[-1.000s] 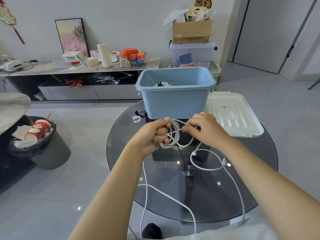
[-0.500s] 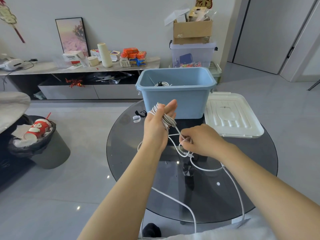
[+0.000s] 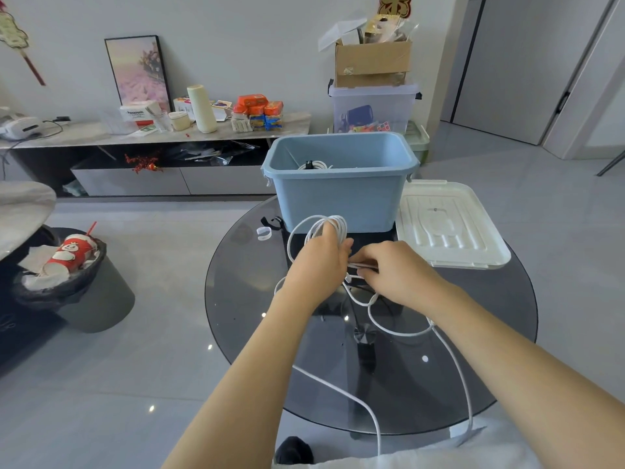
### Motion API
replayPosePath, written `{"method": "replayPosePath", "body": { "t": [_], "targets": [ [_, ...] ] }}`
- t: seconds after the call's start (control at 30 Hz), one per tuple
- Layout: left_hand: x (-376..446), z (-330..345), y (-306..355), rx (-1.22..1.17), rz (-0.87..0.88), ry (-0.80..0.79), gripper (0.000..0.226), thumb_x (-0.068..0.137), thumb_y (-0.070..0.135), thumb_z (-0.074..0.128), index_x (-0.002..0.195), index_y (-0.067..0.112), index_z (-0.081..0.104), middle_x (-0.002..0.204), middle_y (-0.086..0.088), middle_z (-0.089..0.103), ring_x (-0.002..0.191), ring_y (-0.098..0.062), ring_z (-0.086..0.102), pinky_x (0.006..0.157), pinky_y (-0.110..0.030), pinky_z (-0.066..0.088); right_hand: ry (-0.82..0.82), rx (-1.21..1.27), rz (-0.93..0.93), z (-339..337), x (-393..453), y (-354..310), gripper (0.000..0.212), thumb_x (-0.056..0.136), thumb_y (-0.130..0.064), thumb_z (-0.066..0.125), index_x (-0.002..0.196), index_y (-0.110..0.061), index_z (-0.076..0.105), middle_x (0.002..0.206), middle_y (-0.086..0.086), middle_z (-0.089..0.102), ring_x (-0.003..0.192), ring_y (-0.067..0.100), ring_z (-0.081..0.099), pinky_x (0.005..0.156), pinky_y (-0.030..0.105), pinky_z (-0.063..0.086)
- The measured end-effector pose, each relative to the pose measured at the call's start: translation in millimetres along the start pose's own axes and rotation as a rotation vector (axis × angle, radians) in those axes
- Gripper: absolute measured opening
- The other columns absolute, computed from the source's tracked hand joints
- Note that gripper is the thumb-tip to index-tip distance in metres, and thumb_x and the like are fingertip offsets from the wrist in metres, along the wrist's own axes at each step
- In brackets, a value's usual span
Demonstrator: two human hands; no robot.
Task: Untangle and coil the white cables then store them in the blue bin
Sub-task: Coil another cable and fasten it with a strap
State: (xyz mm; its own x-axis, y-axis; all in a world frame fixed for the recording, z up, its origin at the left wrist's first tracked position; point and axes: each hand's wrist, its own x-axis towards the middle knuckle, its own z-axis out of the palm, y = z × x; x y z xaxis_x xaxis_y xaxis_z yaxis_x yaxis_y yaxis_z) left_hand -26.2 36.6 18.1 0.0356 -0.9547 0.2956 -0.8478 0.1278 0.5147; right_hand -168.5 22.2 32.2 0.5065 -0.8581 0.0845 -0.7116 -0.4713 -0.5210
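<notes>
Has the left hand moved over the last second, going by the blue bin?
Yes. The left hand rose with the cable coil; its loops now overlap the blue bin front wall.

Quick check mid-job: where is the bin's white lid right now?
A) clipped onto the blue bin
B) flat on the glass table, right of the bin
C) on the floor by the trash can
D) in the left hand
B: the white lid lies flat on the glass table, right of the open blue bin.

White box (image 3: 138,112) on shelf at 10 o'clock: dark print, looks like "Panasonic", blurred. Other packaging too small to read.
</notes>
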Motion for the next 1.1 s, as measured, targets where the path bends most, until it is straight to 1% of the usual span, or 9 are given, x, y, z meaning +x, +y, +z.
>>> {"method": "replayPosePath", "body": {
  "t": [0.1,0.17,0.27,0.5,0.7,0.87,0.97,1.03,1.1],
  "targets": [
    [0.9,1.7,1.5,0.262,0.053,-0.043,0.031,0.103,0.027,0.033,0.114,-0.001,0.042,0.081,-0.011,0.047,0.071,-0.027,0.056,0.051,-0.026,0.032,0.055,0.018,0.041,-2.0,-0.7,-1.7,0.018,0.090,-0.009,0.056,0.098,-0.016,0.070,0.070,-0.007,0.063,0.067,0.015,0.063,0.067,0.027,0.052],
    [2.4,3.0,-0.6,0.341,0.047,-0.025,0.033,0.103,0.029,0.031,0.113,0.000,0.042,0.082,-0.012,0.057,0.072,-0.027,0.060,0.043,-0.023,0.022,0.077,0.029,0.056,-1.6,-0.8,-3.5,0.013,0.089,-0.010,0.057,0.092,-0.016,0.068,0.069,-0.005,0.063,0.063,0.013,0.064,0.063,0.025,0.051],
    [2.0,3.8,-2.4,0.404,0.036,0.003,0.033,0.103,0.030,0.030,0.113,0.001,0.042,0.087,-0.012,0.064,0.073,-0.027,0.062,0.043,-0.023,0.024,0.093,0.051,0.073,-0.3,0.0,-6.7,0.007,0.088,-0.012,0.059,0.088,-0.015,0.066,0.075,0.000,0.066,0.069,0.017,0.066,0.066,0.029,0.053],
    [-0.9,-2.1,-5.3,0.135,-0.001,-0.081,0.019,0.101,0.026,0.037,0.095,0.008,0.037,0.076,-0.014,0.057,0.063,-0.027,0.048,0.056,-0.031,0.031,0.096,0.091,0.123,-3.3,5.6,0.5,0.002,0.083,-0.014,0.069,0.084,-0.014,0.068,0.081,0.005,0.068,0.069,0.022,0.065,0.068,0.034,0.054],
    [-3.6,-6.1,-8.9,0.081,-0.010,-0.145,0.021,0.101,0.028,0.038,0.091,0.011,0.032,0.070,-0.002,0.045,0.067,-0.026,0.045,0.059,-0.032,0.030,0.080,0.132,0.138,-8.0,12.4,6.8,0.005,0.078,-0.018,0.075,0.083,-0.017,0.073,0.065,0.004,0.068,0.054,0.017,0.062,0.060,0.027,0.050],
    [-5.3,-11.8,-10.9,0.051,-0.025,-0.222,0.029,0.099,0.036,0.042,0.082,0.014,0.035,0.068,0.003,0.044,0.072,-0.025,0.050,0.061,-0.033,0.034,0.047,0.212,0.143,-11.8,17.0,18.2,0.006,0.080,-0.021,0.073,0.085,-0.024,0.075,0.059,-0.008,0.065,0.043,0.002,0.050,0.044,0.009,0.035],
    [-3.7,-13.9,-16.4,-0.047,-0.057,-0.261,0.043,0.088,0.048,0.057,0.070,0.015,0.037,0.066,0.002,0.043,0.065,-0.019,0.044,0.060,-0.032,0.034,0.004,0.358,0.154,-10.9,19.9,24.1,0.006,0.082,-0.024,0.071,0.086,-0.026,0.075,0.067,-0.002,0.070,0.051,-0.006,0.055,0.053,0.007,0.037],
    [-1.8,-13.7,-19.6,-0.072,-0.045,-0.259,0.046,0.085,0.046,0.064,0.065,0.015,0.035,0.064,0.001,0.039,0.061,-0.018,0.038,0.059,-0.032,0.031,-0.024,0.453,0.184,-9.7,20.5,27.2,0.004,0.083,-0.026,0.071,0.085,-0.026,0.074,0.072,-0.001,0.072,0.063,0.000,0.060,0.063,0.014,0.041],
    [-0.3,-14.2,-20.3,-0.081,-0.043,-0.238,0.048,0.085,0.043,0.065,0.063,0.015,0.033,0.063,0.001,0.036,0.059,-0.017,0.034,0.057,-0.031,0.028,-0.039,0.498,0.203,-8.0,21.0,28.1,0.006,0.085,-0.026,0.069,0.085,-0.023,0.073,0.074,-0.003,0.071,0.060,0.008,0.057,0.056,0.018,0.039]
  ]
}}
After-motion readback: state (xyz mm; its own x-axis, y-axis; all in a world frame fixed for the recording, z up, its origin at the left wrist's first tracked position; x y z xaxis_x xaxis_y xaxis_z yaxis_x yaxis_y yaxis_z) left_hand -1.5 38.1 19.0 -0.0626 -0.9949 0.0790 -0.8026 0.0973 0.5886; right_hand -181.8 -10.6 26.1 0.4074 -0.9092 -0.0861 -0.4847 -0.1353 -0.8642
